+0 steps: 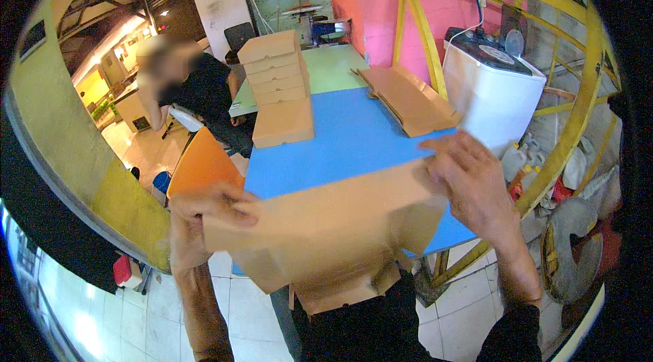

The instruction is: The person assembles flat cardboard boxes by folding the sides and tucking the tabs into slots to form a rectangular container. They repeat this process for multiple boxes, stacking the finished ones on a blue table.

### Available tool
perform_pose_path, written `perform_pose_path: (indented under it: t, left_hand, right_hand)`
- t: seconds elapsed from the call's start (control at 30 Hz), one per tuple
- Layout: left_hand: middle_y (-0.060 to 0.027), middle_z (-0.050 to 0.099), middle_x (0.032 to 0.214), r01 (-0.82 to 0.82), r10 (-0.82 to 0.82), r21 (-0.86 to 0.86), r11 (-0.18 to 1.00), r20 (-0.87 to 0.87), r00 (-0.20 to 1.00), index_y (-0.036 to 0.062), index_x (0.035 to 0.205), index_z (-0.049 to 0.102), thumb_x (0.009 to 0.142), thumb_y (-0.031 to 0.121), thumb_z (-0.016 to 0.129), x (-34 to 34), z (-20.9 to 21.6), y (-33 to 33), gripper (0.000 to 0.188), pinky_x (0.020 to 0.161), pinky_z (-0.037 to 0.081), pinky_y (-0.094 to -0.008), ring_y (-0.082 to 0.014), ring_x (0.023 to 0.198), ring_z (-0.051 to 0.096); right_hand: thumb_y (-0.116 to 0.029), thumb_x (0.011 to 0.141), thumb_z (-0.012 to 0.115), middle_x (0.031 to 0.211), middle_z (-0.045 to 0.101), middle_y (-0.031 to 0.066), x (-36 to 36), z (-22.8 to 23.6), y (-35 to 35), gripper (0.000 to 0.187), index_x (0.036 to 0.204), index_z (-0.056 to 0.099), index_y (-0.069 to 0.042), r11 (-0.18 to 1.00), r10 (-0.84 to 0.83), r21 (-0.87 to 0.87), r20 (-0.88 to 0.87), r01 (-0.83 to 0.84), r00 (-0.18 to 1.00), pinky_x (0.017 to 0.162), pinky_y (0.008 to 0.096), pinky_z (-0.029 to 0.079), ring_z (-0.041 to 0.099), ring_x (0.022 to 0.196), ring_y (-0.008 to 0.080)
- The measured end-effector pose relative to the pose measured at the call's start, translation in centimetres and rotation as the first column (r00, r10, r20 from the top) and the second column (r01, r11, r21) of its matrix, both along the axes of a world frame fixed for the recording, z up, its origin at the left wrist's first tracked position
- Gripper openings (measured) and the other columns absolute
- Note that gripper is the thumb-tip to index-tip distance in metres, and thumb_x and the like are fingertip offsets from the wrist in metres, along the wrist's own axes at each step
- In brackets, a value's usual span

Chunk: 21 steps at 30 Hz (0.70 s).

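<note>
A partly folded brown cardboard box is held up in front of me, over the near edge of the blue table. Its flaps stick out at odd angles, and the lower part hangs toward my body. My left hand grips the box's left end, fingers on top. At the right end, my right hand is closed on the upper corner, slightly blurred. Beyond them a stack of folded cardboard boxes stands at the far left, with one more box in front of it. Flat cardboard sheets lie at the table's right side.
A pale green table adjoins the blue one at the back. Left of the table are an orange chair and a seated person. At right stand a yellow metal frame and a white washing machine.
</note>
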<state>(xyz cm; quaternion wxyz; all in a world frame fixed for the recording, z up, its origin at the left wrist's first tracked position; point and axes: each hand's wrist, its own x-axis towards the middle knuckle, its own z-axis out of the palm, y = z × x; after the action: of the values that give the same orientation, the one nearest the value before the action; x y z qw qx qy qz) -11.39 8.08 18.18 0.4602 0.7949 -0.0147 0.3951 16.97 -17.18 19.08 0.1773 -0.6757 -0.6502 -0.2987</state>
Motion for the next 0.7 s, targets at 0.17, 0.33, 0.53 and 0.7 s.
perform_pose_path:
  t: [0.17,0.33,0.53,0.7]
  left_hand:
    - [-0.0135,0.071,0.095,-0.11,0.115,0.072,0.991,-0.063,0.991,0.0033,0.081,0.075,0.068,0.004,0.08,3.2,1.4,-1.3,0.014,0.078,0.052,-0.0297,-0.0192,0.088,0.067]
    - [-0.0117,0.072,0.092,-0.035,0.048,0.133,0.99,-0.094,0.994,0.0041,0.08,0.074,0.071,0.004,0.079,5.6,2.3,-4.5,0.01,0.077,0.051,-0.029,-0.0156,0.088,0.065]
    - [-0.0101,0.071,0.086,-0.023,-0.008,-0.195,0.98,-0.16,0.987,0.0044,0.103,0.066,0.087,0.015,0.071,5.4,4.5,-4.7,0.02,0.076,0.052,-0.0308,-0.0174,0.086,0.066]
    - [-0.0126,0.067,0.069,0.036,0.427,0.716,0.697,-0.455,0.781,0.0067,0.093,0.062,0.088,0.029,0.07,3.0,7.7,-6.7,0.024,0.06,0.052,-0.0397,-0.0303,0.065,0.067]
  right_hand:
    - [-0.016,0.079,0.07,0.131,0.054,0.0187,-3.0,2.1,1.0,0.034,0.109,0.059,-0.005,0.997,0.039,0.071,-0.183,-0.026,0.982,0.103,0.0492,0.04,0.048,0.124,0.0378]
    - [-0.02,0.084,0.07,0.107,0.063,0.0202,-5.4,2.4,6.4,0.025,0.103,0.062,-0.007,0.946,0.312,-0.011,-0.247,-0.325,0.917,0.082,0.0434,0.049,0.06,0.1,0.0384]
    - [-0.026,0.087,0.068,0.071,0.062,0.0141,-5.3,0.9,8.9,0.018,0.085,0.064,-0.008,0.924,0.341,0.018,-0.49,-0.381,0.803,0.052,0.0442,0.045,0.061,0.063,0.0342]
    - [-0.021,0.079,0.069,0.065,0.058,0.0076,-7.8,0.0,9.0,0.015,0.077,0.06,-0.01,0.849,0.519,0.237,-0.204,-0.472,0.83,0.048,0.0404,0.046,0.059,0.058,0.0275]
